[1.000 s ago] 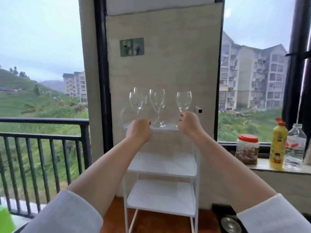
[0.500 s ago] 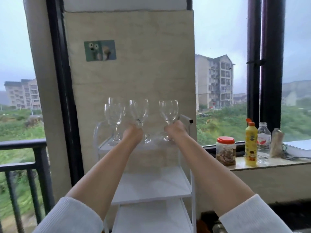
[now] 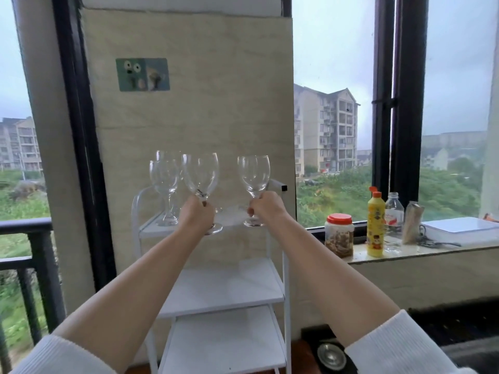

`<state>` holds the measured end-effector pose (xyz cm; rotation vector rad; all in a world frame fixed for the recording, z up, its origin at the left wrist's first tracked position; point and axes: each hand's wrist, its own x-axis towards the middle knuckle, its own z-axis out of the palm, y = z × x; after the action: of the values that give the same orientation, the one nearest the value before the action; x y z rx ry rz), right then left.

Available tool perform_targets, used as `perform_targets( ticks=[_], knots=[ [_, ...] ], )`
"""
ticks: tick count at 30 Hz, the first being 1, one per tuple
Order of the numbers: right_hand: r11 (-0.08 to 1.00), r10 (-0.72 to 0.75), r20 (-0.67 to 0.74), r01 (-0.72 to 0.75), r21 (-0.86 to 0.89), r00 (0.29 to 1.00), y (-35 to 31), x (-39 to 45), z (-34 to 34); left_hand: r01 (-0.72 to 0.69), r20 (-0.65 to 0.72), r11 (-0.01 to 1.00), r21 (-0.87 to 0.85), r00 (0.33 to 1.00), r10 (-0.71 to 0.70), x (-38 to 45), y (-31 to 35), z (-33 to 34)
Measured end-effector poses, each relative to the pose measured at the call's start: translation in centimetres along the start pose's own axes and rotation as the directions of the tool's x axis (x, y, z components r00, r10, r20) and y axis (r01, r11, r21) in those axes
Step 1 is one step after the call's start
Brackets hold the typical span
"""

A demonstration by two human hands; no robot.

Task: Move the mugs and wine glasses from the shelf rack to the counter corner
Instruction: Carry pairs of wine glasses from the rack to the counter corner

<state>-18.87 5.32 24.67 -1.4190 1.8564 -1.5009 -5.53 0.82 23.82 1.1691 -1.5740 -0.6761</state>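
A white three-tier shelf rack [image 3: 285, 265] stands against the beige wall panel. My left hand [image 3: 196, 215] grips the stem of a clear wine glass [image 3: 200, 176], whose foot hangs at the front edge of the top shelf. My right hand [image 3: 267, 207] grips the stem of a second wine glass [image 3: 253, 174], its foot near the top shelf's right side. Two more wine glasses [image 3: 164, 182] stand at the back left of the top shelf, one behind the other. No mugs are visible.
A stone counter ledge [image 3: 421, 251] runs right of the rack under the window. On it stand a red-lidded jar [image 3: 339, 234], a yellow squeeze bottle [image 3: 376, 225], a clear water bottle [image 3: 393, 220] and a white flat box [image 3: 464, 230]. A black balcony railing [image 3: 27, 225] is on the left.
The view has swung right and closer, showing more of the counter. My left hand has drawn its glass toward the front edge of the top shelf. Both hands stay closed on stems.
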Motion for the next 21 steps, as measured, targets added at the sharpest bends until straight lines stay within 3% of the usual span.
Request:
perform_targets(
  ticks=[4, 8, 11, 17, 21],
  knots=[
    [0.995, -0.007, 0.033, 0.004, 0.102, 0.999, 0.3, -2.6, -1.5, -0.044, -0.055, 0.999, -0.017, 0.998, 0.043, -3.1, 0.0, -0.5],
    [0.985, 0.008, 0.069, -0.019, 0.171, 0.998, 0.8, -6.5, -4.3, -0.001, -0.006, 0.996, -0.088, 1.0, 0.0, -7.2, -0.3, 0.1],
    [0.982, 0.006, 0.006, -0.007, 0.19, 1.0, 1.9, -9.7, -6.6, 0.039, 0.03, 0.988, -0.148, 0.999, -0.035, -10.0, 0.0, 1.3],
    [0.956, 0.153, -0.118, -0.117, 0.268, 0.981, 5.8, -18.0, -12.9, 0.051, 0.157, 0.986, -0.158, 0.987, -0.026, -17.2, 1.3, 5.0],
    [0.912, 0.278, -0.25, -0.174, 0.37, 0.927, 8.9, -24.6, -18.5, 0.029, 0.363, 0.985, -0.172, 0.931, 0.036, -23.4, 4.0, 10.0]
  ],
)
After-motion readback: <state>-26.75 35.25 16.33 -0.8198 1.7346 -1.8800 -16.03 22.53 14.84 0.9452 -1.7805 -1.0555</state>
